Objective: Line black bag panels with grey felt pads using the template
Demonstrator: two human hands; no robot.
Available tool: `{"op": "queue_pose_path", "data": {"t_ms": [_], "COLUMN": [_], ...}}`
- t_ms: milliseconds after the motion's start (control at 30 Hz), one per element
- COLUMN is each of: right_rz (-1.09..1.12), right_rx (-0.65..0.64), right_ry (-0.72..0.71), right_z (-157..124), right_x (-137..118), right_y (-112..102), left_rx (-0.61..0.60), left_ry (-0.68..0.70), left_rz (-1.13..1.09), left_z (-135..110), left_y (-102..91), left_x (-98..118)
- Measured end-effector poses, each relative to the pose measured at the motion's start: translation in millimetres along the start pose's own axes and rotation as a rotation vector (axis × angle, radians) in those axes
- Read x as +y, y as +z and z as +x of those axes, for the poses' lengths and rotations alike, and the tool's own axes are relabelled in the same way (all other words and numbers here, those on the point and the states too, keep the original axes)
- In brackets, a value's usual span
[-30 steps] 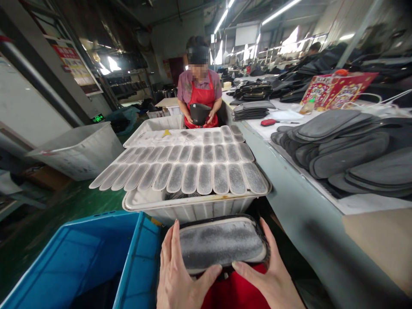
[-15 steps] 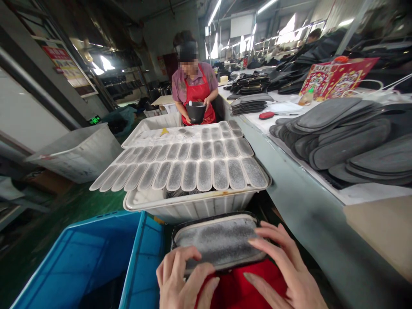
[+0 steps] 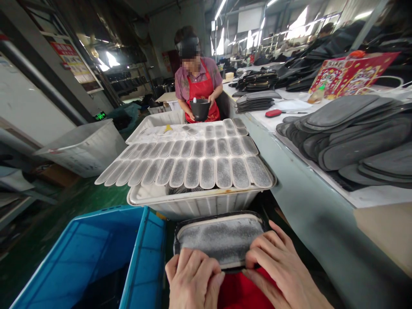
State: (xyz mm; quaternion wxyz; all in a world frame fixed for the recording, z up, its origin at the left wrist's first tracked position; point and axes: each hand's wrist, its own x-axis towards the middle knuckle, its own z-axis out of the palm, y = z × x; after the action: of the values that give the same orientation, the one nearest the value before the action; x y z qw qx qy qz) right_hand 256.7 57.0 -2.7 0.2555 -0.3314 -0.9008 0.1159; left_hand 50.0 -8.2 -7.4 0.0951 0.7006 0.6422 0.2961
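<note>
A flat oval pad with a grey speckled face, white rim and black edge lies on my red apron in front of me. My left hand presses on its near left edge with fingers curled down. Over the near right edge, my right hand lies with bent fingers pressing on the pad. Just beyond stands a white tub covered with rows of several similar white-rimmed grey pads.
A blue crate stands at my left. A grey-green bench runs along the right with stacks of dark grey insoles. A person in a red apron faces me holding a dark bowl. White bins sit at left.
My hands went from holding the pad by its sides to pressing on its near edge with fingers curled. The pad has come down onto my lap.
</note>
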Motion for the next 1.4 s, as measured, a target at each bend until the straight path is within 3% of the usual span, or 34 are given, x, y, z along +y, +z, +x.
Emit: {"op": "queue_pose_path", "data": {"t_ms": [200,500,567,667,733,833,933,1067,1233,1400], "right_rz": [0.07,0.112,0.126,0.093,0.058,0.064,0.091,0.153,0.308,0.387], "right_rx": [-0.086,-0.079,-0.023,0.162,0.231,0.188,0.157,0.137,0.169,0.237], "right_ry": [0.172,0.232,0.281,0.403,0.48,0.536,0.507,0.513,0.732,0.857], "right_z": [10,16,14,12,12,12,8,3,-2,-3], "right_x": [-6,-10,-9,-5,-2,3,6,6,-1,-3], "right_y": [0,2,5,11,15,21,24,21,18,28], "left_rx": [-0.025,-0.099,-0.077,-0.022,0.015,0.048,0.007,-0.04,-0.081,-0.131], "left_ry": [-0.139,-0.156,-0.188,-0.239,-0.219,-0.103,-0.025,-0.033,-0.08,0.052], "left_rz": [0.024,0.184,0.195,0.179,0.151,0.119,0.111,0.113,0.134,0.172], "left_z": [18,30,32,33,33,32,32,34,38,38], "left_y": [-5.3,-7.0,-7.3,-6.2,-3.8,1.0,4.9,5.1,-1.5,-5.0], "left_x": [14,22,23,21,17,4,-10,-18,-16,-20]}}
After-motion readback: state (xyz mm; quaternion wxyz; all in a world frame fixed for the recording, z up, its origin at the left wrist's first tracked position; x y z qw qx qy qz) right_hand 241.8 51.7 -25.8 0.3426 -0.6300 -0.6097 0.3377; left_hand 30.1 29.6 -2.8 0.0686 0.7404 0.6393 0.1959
